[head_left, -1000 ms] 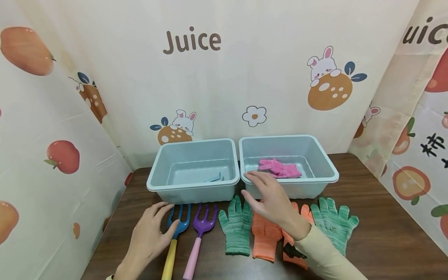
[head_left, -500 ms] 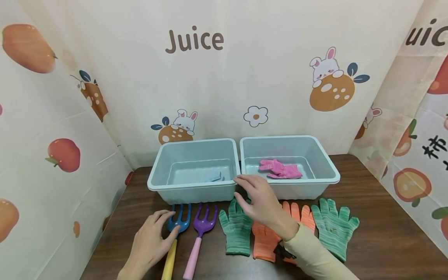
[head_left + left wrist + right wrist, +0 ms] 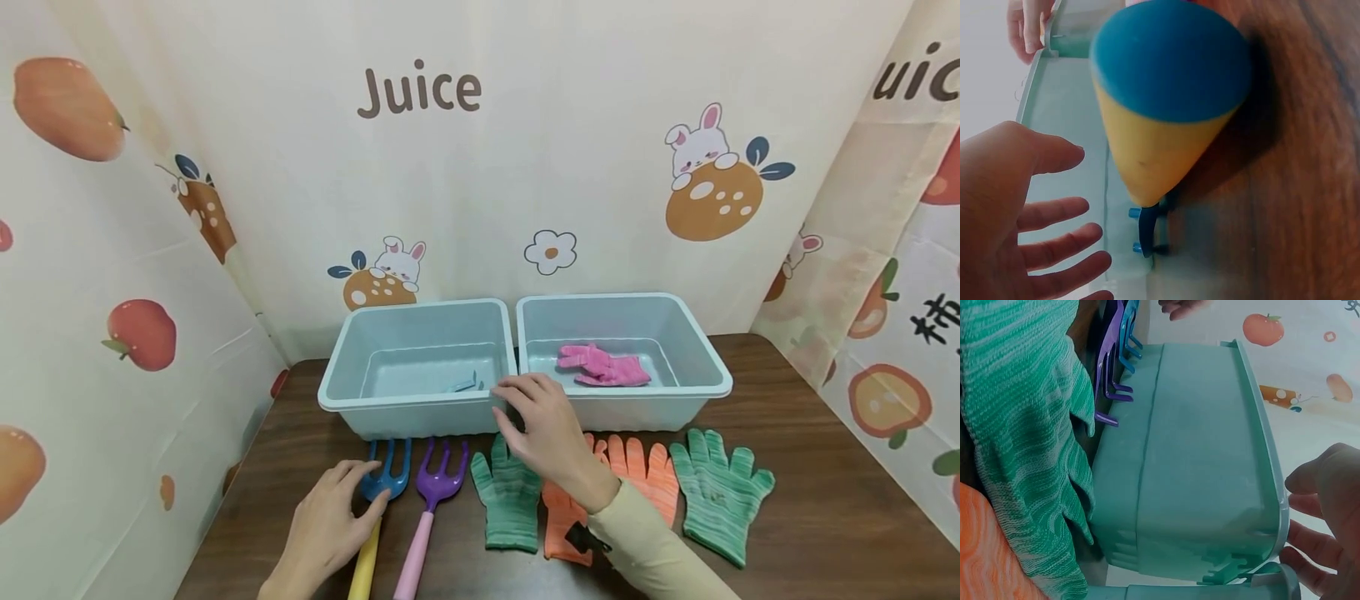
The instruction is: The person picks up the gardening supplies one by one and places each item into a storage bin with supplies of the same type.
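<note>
My left hand (image 3: pixel 330 517) hovers beside a hand fork with blue tines (image 3: pixel 386 485) and a yellow handle, thumb and fingers spread with nothing between them. In the left wrist view the fork's blue handle end (image 3: pixel 1172 59) looms close to the camera. My right hand (image 3: pixel 543 429) is at the front right corner of the left plastic bin (image 3: pixel 405 419), fingers loosely bent and holding nothing. The right wrist view has its fingertips right by the bin's rim (image 3: pixel 1275 481). Below this hand lie a green glove (image 3: pixel 512 512) and two orange gloves (image 3: pixel 647 471), partly covered by the arm.
A purple hand fork (image 3: pixel 441 485) with a pink handle lies between the blue fork and the gloves. Another green glove (image 3: pixel 720 496) is at the right. The right bin (image 3: pixel 637 412) contains a pink glove (image 3: pixel 611 369); the left one has a small light-blue piece (image 3: pixel 465 384) inside.
My right hand has shifted left from the right bin's front rim to the corner of the left bin, uncovering more of the orange gloves. The left hand has barely moved.
</note>
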The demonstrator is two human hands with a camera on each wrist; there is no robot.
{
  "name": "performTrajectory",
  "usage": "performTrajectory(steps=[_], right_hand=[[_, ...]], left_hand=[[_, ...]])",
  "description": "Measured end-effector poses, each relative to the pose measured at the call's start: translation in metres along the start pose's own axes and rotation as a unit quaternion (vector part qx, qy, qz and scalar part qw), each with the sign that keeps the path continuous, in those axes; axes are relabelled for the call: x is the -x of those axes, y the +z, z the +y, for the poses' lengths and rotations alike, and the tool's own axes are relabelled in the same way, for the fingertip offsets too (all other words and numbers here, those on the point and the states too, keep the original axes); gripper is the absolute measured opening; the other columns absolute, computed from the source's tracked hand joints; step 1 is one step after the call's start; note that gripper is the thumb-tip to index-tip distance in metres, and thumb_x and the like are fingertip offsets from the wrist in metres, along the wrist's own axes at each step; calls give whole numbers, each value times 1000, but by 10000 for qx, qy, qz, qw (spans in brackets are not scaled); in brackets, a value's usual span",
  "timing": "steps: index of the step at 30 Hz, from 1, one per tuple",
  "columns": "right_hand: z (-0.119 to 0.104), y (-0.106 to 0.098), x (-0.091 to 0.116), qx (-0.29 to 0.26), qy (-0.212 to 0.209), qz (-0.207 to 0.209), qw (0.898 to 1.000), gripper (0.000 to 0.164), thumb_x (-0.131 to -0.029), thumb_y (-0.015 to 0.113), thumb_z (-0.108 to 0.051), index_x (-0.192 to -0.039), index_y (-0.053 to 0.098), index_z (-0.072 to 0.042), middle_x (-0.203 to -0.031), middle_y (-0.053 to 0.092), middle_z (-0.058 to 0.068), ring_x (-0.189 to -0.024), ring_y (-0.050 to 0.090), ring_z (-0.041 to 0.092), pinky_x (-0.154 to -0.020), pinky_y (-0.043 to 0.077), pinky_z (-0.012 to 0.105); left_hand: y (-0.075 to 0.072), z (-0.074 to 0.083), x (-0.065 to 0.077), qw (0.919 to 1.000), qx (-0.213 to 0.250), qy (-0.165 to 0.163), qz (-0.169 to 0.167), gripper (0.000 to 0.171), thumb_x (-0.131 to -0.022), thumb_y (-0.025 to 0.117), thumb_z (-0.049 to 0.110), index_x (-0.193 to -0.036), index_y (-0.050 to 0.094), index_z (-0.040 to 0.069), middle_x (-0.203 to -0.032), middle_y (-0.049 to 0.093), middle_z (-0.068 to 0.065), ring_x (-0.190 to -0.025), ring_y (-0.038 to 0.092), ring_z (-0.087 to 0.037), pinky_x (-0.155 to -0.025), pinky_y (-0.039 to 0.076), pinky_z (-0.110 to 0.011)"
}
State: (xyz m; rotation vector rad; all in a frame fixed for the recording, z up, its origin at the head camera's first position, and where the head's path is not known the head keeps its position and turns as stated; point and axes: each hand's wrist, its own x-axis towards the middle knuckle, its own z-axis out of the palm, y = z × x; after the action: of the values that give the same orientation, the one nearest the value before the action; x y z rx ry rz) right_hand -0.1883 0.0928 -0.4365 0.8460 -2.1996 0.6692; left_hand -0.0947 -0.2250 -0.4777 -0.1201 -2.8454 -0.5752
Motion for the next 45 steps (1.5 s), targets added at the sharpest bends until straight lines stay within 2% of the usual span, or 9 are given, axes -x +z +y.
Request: performTrajectory(steps=[6, 10, 13, 17, 21, 27, 33, 39, 45], right_hand=[[3, 4, -1, 189, -71, 76, 9998, 26, -89, 86, -16, -114, 79, -11, -114, 77, 7, -107, 66, 29, -95, 55, 50], [4, 4, -1, 256, -87, 60, 9996, 25, -89, 86, -17, -112, 80, -11, -113, 77, 6, -106, 66, 29, -94, 55, 49], [4, 5, 0, 270, -96, 51, 9996, 25, -89, 87, -17, -112, 80, -11, -114, 76, 6, -107, 65, 29, -93, 55, 48], [4, 5, 0, 269, -116, 57, 9996, 26, -89, 87, -17, -113, 80, -11, -114, 76, 6, -107, 65, 29, -93, 55, 49], [4, 5, 0, 249, -99, 37, 9996, 25, -90, 86, -18, -113, 80, -12, -115, 76, 6, -108, 65, 29, -95, 55, 49], [3, 5, 1, 274, -72, -1, 9996, 25, -90, 85, -19, -114, 80, -12, -115, 76, 6, -108, 65, 29, -94, 55, 49], [3, 3, 1, 258, -21, -41, 9997, 25, -90, 84, -19, -114, 80, -12, -115, 76, 6, -108, 65, 29, -95, 55, 50], [3, 4, 1, 258, -23, -40, 9997, 25, -90, 84, -18, -114, 80, -12, -116, 76, 6, -108, 65, 28, -94, 55, 50], [3, 4, 2, 225, -12, -9, 9997, 24, -90, 84, -19, -113, 80, -13, -116, 76, 6, -109, 65, 29, -94, 55, 50]], left_hand=[[1, 0, -1, 9995, -60, -63, -289, 40, -92, 82, 36, -126, 77, 15, -122, 74, -5, -111, 73, -28, -85, 62, -52], [1, 0, -1, 9987, -43, -183, -468, 40, -92, 82, 37, -126, 77, 15, -119, 74, -3, -106, 74, -25, -82, 62, -50], [2, -1, 1, 9974, -34, -316, -647, 41, -92, 82, 38, -126, 76, 15, -110, 74, 2, -92, 71, -16, -73, 59, -42], [2, -1, 1, 9959, -4, -415, -806, 42, -92, 82, 40, -126, 76, 16, -96, 68, 9, -75, 56, -7, -62, 50, -33], [2, -1, 1, 9958, 9, -443, -797, 39, -92, 83, 39, -124, 77, 17, -94, 66, 9, -73, 52, -7, -61, 47, -32], [4, 1, 2, 9945, 15, -607, -854, 28, -92, 83, 37, -113, 78, 19, -103, 67, 5, -72, 52, -7, -63, 46, -30], [5, 0, 5, 9939, -71, -626, -903, 23, -92, 83, 38, -104, 76, 20, -109, 64, 0, -68, 50, -10, -58, 44, -32], [5, -1, 8, 9925, -112, -772, -943, 25, -91, 82, 40, -106, 75, 20, -108, 63, -2, -67, 51, -13, -58, 45, -34], [8, -2, 10, 9929, -160, -648, -981, 27, -92, 82, 43, -109, 74, 23, -99, 63, 4, -66, 50, -13, -57, 44, -35]])
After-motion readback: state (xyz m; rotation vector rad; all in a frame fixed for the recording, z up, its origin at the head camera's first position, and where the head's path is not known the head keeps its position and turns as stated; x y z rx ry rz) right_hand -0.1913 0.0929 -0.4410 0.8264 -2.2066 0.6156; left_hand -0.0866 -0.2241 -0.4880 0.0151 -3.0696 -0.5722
